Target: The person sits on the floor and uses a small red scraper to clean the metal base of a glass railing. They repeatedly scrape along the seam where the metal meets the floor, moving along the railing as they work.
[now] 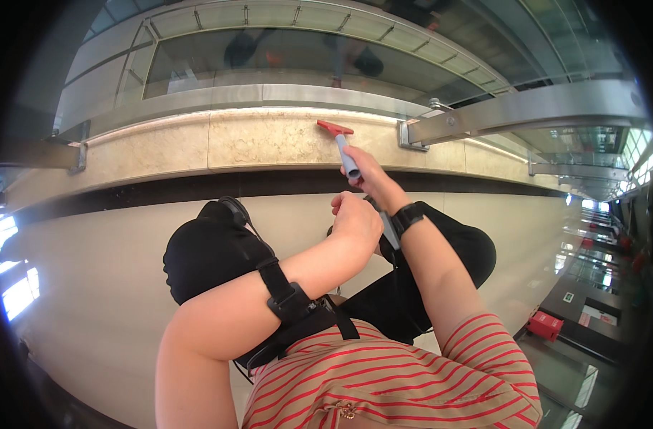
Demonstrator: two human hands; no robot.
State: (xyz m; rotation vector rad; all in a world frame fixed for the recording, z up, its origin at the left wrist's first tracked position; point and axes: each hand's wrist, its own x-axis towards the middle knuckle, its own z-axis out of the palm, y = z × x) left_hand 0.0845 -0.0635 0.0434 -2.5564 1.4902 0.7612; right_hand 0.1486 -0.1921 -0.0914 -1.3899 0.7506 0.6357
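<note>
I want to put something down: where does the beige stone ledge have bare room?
The beige stone ledge is bare between the left silver metal bracket and the grey, red-bladed scraper. A smaller patch separates the scraper from the right silver metal bracket. It is crowded where the right hand grips the scraper.

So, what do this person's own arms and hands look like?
The left hand and right hand are gloveless. The right wrist wears a black band, with a grey piece next to it that I can't identify. A black strap with a boxy black fitting crosses the left forearm. The right sleeve is short, tan with red stripes.
</note>
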